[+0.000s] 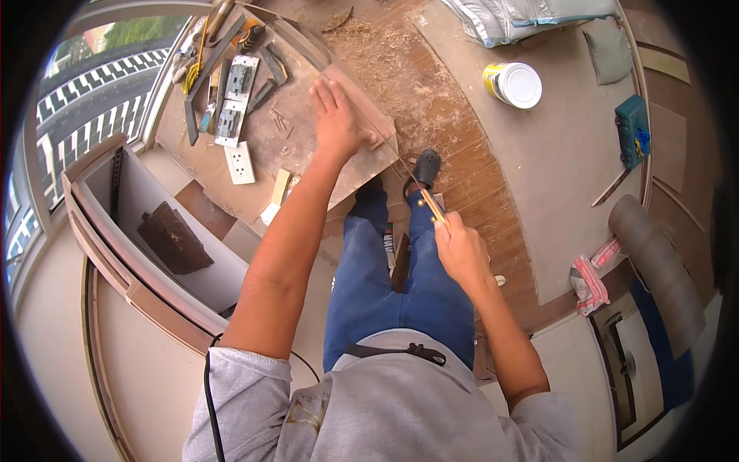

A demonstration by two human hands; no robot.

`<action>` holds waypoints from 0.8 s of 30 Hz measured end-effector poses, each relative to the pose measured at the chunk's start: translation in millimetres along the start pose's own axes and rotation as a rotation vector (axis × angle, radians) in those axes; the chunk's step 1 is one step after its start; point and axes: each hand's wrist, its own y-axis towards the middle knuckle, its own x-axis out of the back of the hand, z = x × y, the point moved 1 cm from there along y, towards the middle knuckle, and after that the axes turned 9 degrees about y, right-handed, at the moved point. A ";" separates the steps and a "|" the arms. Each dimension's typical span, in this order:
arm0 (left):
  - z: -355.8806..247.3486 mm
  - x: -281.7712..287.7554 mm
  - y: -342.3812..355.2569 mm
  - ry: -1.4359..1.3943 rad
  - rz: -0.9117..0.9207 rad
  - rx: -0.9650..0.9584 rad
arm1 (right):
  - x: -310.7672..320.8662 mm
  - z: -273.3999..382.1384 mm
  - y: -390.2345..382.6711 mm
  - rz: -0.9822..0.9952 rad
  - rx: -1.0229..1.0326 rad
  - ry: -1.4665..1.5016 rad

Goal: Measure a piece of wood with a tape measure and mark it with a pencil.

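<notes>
My left hand [336,119] presses flat, fingers spread, on a long wooden board [360,98] lying along the right edge of a worktop [308,165]. In my right hand [462,246] is the wooden handle of a handsaw [433,206]. Brass-coloured fasteners show on the handle. The saw's thin blade appears nearly edge-on and reaches up to the board's near corner. Whether its teeth are in the wood I cannot tell. Left of my left hand, several small wood offcuts [280,122] lie on the worktop.
Wall sockets [240,163] and dark metal tools [265,94] crowd the worktop's left side. An open drawer [223,258] stands below it. Wood shavings [385,46] cover the floor ahead. To the right are a white-lidded tub [519,85], a teal case [631,132] and a grey roll [654,269].
</notes>
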 end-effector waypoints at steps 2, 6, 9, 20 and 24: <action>-9.2 0.0 3.1 0.002 0.003 -0.020 | -22.3 4.2 63.7 -0.049 0.073 -0.028; -25.6 -9.3 5.8 0.009 -0.033 -0.079 | -32.8 30.5 113.3 -0.116 0.126 0.005; -19.7 -8.3 5.7 0.038 -0.004 -0.060 | -25.6 36.7 80.8 -0.082 0.106 0.068; -32.1 -8.5 9.0 0.025 -0.028 -0.101 | -35.9 13.3 120.9 -0.127 0.117 0.003; -15.6 -15.8 6.8 0.031 -0.025 -0.118 | -24.5 20.1 90.2 -0.096 0.121 0.075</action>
